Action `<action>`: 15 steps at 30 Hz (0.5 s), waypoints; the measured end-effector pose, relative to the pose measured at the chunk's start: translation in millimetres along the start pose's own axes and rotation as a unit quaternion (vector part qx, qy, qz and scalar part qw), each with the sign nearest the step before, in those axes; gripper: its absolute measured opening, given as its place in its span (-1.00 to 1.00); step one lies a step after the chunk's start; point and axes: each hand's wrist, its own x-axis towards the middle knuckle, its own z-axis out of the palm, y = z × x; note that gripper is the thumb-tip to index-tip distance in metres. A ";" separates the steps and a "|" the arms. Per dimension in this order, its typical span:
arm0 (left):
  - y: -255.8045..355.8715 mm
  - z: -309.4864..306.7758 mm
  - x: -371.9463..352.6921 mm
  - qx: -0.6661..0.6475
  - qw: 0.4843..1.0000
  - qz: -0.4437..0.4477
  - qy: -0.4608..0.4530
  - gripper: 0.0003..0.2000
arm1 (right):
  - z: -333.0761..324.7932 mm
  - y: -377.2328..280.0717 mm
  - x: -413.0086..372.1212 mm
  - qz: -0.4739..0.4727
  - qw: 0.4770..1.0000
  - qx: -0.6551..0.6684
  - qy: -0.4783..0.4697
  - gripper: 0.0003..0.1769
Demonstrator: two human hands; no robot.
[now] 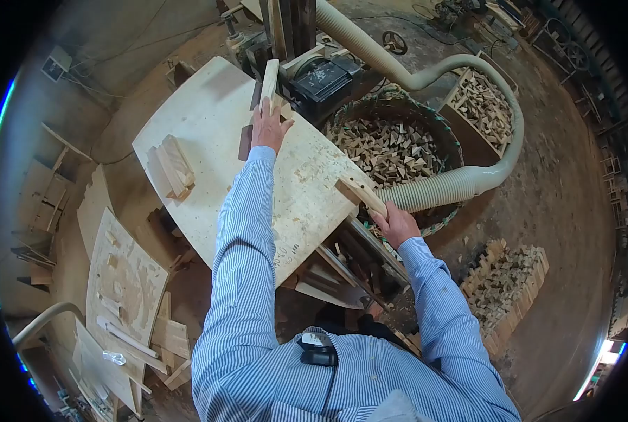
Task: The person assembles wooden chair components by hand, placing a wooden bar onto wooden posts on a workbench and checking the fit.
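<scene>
My left hand is at the far part of the pale worktable, its fingers closed over the near end of a short wooden strip that points away from me. The strip lies close to the machine's upright column. At the table's right corner, my right hand grips another wooden piece, which has dark spots near its far end. A small stack of wooden pieces rests on the left of the tabletop. Sawdust and chips are scattered between my hands.
A black motor sits behind the table. A large basket of wood offcuts stands right, with a ribbed hose across it. Stacked wood pieces lie on the floor at right. Boards lean at lower left.
</scene>
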 end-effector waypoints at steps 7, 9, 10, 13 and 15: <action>25.1 1.9 -9.5 -0.020 1.000 0.001 -0.019 -0.38 | -12.9 20.3 -11.2 0.008 1.000 0.006 -0.006 -0.45; 39.2 -2.2 -24.6 -0.020 1.000 0.000 -0.008 -0.37 | -14.0 27.8 -28.8 0.019 1.000 0.017 -0.009 -0.45; 46.7 -4.3 -31.8 -0.020 1.000 0.004 -0.009 -0.37 | -12.4 34.8 -36.9 0.014 1.000 0.014 -0.005 -0.45; 66.0 -8.5 -43.9 -0.035 0.999 -0.005 -0.022 -0.31 | -14.3 55.4 -51.3 0.007 1.000 0.011 -0.003 -0.46; 76.0 -20.7 -54.4 0.025 0.999 0.017 -0.041 -0.24 | -6.7 62.7 -72.5 0.021 1.000 0.004 0.006 -0.46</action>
